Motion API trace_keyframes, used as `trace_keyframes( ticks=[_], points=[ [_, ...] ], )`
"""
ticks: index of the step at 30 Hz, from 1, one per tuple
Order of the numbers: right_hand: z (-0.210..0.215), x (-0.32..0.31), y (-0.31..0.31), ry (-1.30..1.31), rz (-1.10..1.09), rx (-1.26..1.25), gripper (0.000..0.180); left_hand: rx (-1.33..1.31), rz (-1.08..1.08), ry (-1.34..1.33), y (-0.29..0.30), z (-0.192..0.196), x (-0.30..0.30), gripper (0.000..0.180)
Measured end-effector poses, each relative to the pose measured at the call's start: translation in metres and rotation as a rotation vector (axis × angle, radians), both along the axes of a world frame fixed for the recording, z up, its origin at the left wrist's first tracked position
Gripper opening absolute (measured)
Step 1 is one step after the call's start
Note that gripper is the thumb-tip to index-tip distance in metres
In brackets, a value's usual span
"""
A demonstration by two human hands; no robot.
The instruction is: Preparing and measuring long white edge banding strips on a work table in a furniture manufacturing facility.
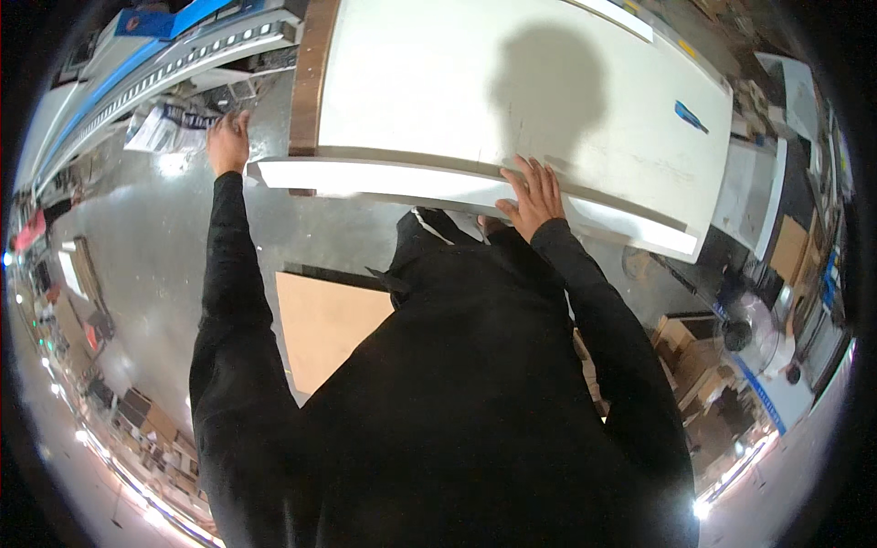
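Observation:
A long white strip (384,179), folded like a channel or profile, lies along the near edge of a white-topped table (411,82). Its left end juts out past the table's brown edge. My right hand (534,196) rests on the strip right of its middle, fingers spread and pointing away from me. To the left, beyond the table, my left hand (228,144) hangs over the floor near the strip's left end. Its fingers look apart, with nothing visible in them; their tips are partly hidden. A blue utility knife (692,117) lies at the table's right side.
Another white strip (612,16) lies at the table's far edge. A tan board (329,324) is low beside me on the left. Metal rails (174,82) and a printed plastic wrapping (164,128) are at the far left. A person (763,333) is at the right.

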State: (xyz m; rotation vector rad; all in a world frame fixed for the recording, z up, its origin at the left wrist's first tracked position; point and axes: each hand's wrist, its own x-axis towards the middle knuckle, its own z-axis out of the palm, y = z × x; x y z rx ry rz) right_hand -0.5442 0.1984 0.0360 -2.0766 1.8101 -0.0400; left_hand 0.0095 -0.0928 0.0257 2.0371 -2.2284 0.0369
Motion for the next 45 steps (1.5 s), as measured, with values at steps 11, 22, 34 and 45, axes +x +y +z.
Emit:
trace_keyframes(
  ticks=[11,22,34,45],
  points=[
    [0.022,0.063,-0.039,-0.004,-0.183,0.085,0.066,0.213,-0.431,0.477,0.173,0.012,-0.352,0.04],
    [-0.015,-0.084,0.033,0.144,-0.578,-0.016,0.068,0.227,-0.322,0.292,0.185,-0.001,-0.361,0.04],
    [-0.051,-0.41,0.161,0.475,-1.073,-0.34,0.071,0.338,-0.27,0.27,0.182,0.014,-0.379,0.037],
    [-0.026,-0.418,0.203,0.284,-1.154,-0.486,0.067,0.309,-0.418,0.139,0.132,0.023,-0.423,0.033]
  ],
)
